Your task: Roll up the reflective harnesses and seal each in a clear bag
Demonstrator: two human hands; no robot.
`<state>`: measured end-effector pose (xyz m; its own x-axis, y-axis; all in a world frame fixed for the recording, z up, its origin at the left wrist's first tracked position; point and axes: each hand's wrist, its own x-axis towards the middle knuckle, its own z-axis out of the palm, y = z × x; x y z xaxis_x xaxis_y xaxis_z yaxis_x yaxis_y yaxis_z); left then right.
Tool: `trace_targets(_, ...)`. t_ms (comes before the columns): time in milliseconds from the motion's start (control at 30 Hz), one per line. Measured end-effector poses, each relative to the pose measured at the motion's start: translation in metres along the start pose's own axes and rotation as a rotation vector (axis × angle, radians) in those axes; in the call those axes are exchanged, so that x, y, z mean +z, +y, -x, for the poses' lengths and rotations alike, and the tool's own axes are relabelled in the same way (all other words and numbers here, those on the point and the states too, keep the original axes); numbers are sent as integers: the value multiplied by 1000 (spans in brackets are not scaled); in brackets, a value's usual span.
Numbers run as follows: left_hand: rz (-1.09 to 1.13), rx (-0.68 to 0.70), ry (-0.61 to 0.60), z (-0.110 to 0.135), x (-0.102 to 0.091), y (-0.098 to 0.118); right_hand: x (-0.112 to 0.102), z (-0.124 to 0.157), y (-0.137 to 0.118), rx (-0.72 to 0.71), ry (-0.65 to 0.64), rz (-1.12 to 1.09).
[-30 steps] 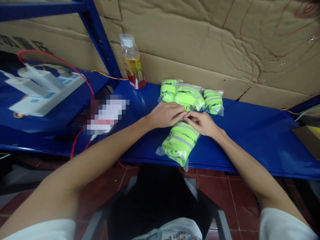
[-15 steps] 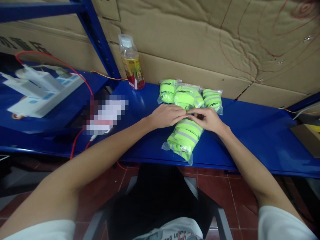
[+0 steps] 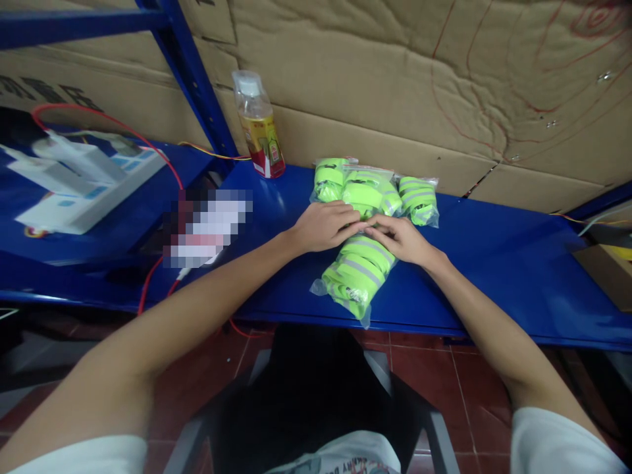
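Observation:
Rolled neon-yellow straps with grey reflective stripes fill a clear plastic bag (image 3: 356,273) on the blue shelf. At the bag's far end, my left hand (image 3: 328,226) has its thumb and fingers pinched on the edge. My right hand (image 3: 402,238) pinches the same edge, its fingertips close to those of the left. The fingers hide most of that edge. Just beyond my hands lie more bagged straps: a left bag (image 3: 329,178), a middle bag (image 3: 370,191) and a right bag (image 3: 419,199).
A bottle with a yellow and red label (image 3: 261,135) stands against the cardboard (image 3: 345,85) at the back. To the left are a white power strip (image 3: 93,197) with red cables and a blurred-out pale object (image 3: 212,227). A cardboard box (image 3: 605,270) is at the right edge.
The near end of the bag has swung slightly left. My hands have shifted a little left with it, and the fingers of my right hand have drawn closer together.

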<state>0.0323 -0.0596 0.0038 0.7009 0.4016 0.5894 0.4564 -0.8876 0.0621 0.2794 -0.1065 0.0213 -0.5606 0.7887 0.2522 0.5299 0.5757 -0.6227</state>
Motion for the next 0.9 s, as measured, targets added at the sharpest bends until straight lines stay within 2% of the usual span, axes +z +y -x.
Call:
trace_targets(67,56,-68,37,-2,-4,0,-6,-1,-1,21,63,-110)
trace_targets(133,132,-140,102,-3,-7,-2,-17,-2,1,18,194,-160)
trace_targets(233,176,-266,188,-2,-5,-10,-39,-2,17,44,445,-210)
trace_targets(333,95,-366,229,1,2,-17,-66,1,47,125,747,-311)
trace_targets(500,48,-313,252,2,13,-19,-119,13,98,162,1205,-382)
trace_targets(567,49,-269,240,3,16,-18,-139,20,110,159,1326,-358)
trace_targets(600,48,-251,228,4,17,-18,-147,24,114,193,1343,-345)
trace_targets(667,43,-227,194,4,20,-17,-157,33,119,370,1351,-317)
trace_targets(767,59,-205,154,5,22,-17,-162,48,123,588,1260,-299)
trace_targets(833,82,-204,162,4,21,-15,-161,57,126,633,1210,-288)
trace_targets(900,97,-212,177,3,19,-14,-160,65,129,660,1219,-243)
